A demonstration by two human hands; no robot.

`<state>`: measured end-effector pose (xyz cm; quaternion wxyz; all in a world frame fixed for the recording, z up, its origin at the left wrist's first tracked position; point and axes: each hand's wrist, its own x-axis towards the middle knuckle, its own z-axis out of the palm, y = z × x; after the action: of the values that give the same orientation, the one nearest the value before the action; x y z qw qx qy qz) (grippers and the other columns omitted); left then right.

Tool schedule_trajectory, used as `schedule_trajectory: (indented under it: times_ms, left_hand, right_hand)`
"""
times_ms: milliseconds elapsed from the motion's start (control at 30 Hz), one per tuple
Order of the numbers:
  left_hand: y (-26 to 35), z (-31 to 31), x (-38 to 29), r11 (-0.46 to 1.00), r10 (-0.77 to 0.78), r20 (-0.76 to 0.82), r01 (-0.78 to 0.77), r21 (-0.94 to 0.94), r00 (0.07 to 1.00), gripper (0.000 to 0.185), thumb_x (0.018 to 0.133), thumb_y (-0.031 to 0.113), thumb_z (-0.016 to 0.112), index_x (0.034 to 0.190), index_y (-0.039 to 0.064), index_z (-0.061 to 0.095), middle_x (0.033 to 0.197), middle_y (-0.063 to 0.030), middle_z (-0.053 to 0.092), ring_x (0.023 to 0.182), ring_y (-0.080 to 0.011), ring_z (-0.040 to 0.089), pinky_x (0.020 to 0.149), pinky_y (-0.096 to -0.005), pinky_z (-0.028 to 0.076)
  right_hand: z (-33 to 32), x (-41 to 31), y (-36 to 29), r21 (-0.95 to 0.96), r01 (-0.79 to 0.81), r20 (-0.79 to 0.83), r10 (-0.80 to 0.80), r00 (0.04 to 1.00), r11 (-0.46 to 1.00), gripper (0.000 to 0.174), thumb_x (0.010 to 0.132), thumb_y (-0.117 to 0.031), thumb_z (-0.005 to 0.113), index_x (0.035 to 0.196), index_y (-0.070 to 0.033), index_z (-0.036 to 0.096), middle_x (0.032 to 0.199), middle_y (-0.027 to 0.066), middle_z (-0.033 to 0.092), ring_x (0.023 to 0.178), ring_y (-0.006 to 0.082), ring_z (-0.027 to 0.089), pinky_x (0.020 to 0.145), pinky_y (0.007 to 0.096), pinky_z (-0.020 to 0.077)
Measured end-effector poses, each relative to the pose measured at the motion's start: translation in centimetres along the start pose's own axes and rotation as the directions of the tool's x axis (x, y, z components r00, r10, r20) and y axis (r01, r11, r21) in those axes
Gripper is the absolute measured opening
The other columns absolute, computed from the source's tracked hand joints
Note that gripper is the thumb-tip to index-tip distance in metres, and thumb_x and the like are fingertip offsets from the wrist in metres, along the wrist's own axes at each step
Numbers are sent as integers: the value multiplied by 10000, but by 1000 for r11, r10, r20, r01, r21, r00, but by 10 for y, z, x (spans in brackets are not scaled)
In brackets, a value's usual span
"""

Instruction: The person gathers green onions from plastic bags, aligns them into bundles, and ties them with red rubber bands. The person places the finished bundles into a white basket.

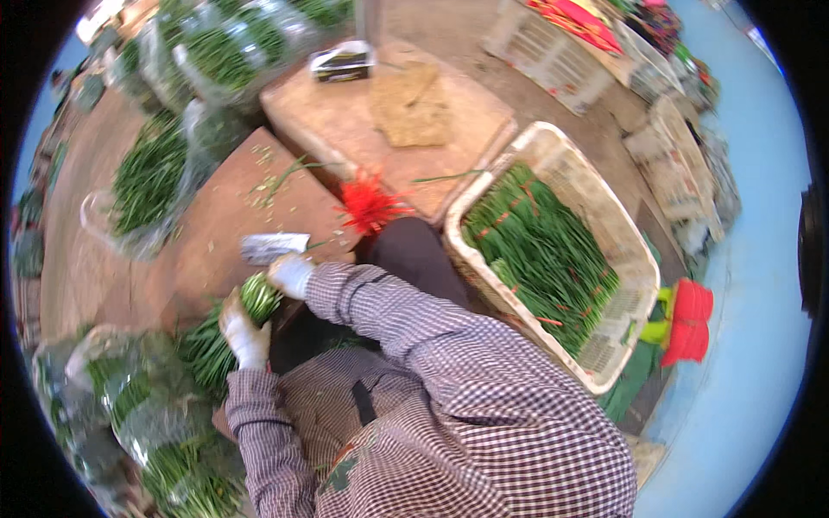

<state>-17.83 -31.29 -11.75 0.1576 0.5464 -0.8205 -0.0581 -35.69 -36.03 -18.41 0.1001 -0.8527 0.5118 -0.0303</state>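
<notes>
My left hand [245,333], in a white glove, is wrapped around a bunch of green chive-like stems [260,296]. The pale stem ends point up and right, while the leaves [206,346] fan out below on the left. My right hand [291,275], also gloved, is against the pale end of the bunch. Its fingers are partly hidden, so whether it grips anything is unclear. Just above it, a wide metal blade [274,248], like a cleaver's, is over the brown board [214,259]. Its handle is not clearly visible.
On my right stands a white plastic crate [550,139] of tied green bunches [544,246]. Red ties [370,202] lie near my knee. Bagged greens [149,175] stand to the left, with more bags [142,401] below. A platform [311,123] holds a tan mat [409,103].
</notes>
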Motion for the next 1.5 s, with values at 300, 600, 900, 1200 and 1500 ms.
schedule_trajectory:
  times_ms: [300,600,900,1200,1500]
  left_hand:
    - [-56,5,-3,992,-105,140,93,90,984,1181,533,157,858,1497,73,181,1368,-257,413,1280,-424,378,1093,-502,290]
    - [-17,-60,17,969,-60,75,76,-236,995,750,616,297,862,1245,31,552,1122,-172,640,1050,-321,621,897,-401,500]
    - [98,-121,72,724,-26,-20,5,-690,999,826,685,294,816,1329,-31,415,1228,-221,560,1140,-316,570,953,-374,467]
    - [143,-39,-32,859,53,302,111,-499,952,839,726,285,732,1425,36,339,1091,-248,626,1009,-365,625,901,-386,497]
    - [93,19,-82,719,75,541,330,-612,838,290,890,86,546,1135,-48,625,888,-90,680,730,-143,642,674,-272,516]
  right_hand:
    - [-44,-63,-14,841,-18,-180,-311,933,-541,184,824,-166,619,890,2,651,758,40,657,659,125,616,610,283,509]
    - [-51,-90,-61,944,40,-124,241,962,328,604,751,-373,764,1193,-16,561,1037,156,631,975,274,631,843,386,508]
    - [-165,-63,-36,714,292,-97,324,941,-636,590,763,-119,773,1282,-40,503,1186,79,620,1099,192,578,960,342,467]
    - [-191,-167,97,729,521,-60,718,694,-444,602,828,-493,665,1220,-49,555,1063,108,648,892,232,637,811,390,551]
    - [-271,-505,241,949,-270,35,793,609,165,607,775,-399,759,1216,-20,584,1053,107,671,935,175,637,834,335,527]
